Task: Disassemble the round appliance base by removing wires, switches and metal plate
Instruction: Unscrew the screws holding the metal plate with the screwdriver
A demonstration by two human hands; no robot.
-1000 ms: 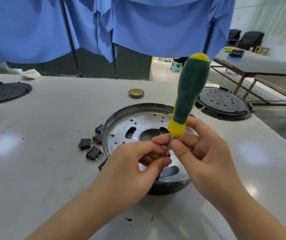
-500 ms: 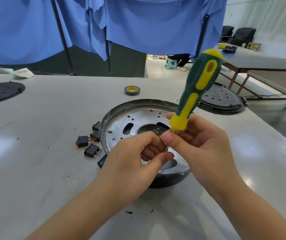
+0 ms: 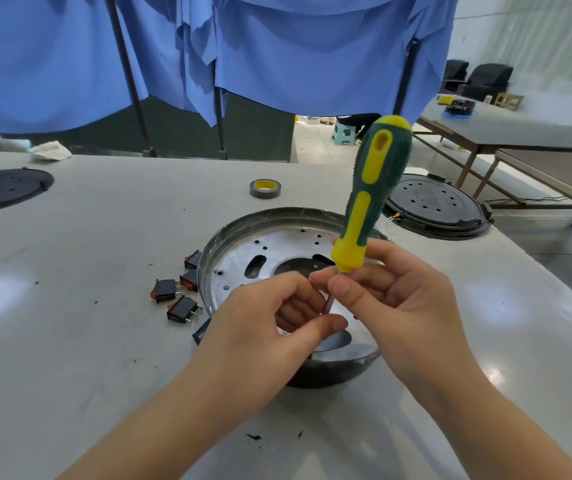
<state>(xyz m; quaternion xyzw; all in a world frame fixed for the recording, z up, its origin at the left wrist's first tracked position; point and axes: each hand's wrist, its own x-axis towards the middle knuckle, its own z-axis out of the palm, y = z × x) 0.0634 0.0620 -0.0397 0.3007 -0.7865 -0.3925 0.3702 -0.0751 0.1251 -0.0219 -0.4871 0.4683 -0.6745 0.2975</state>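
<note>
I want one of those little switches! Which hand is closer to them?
Left. The left hand is just right of the small black-and-red rocker switches; the right hand is farther right, holding the green-and-yellow screwdriver.

I am at a workshop bench. A long pale worktable spreads under my hands, with loose black rocker switches to the left of my left hand and a tape roll beyond both. Black round covers lie past my right hand. Blue cloth sheets hang ahead, and more tables stand far right.
</note>
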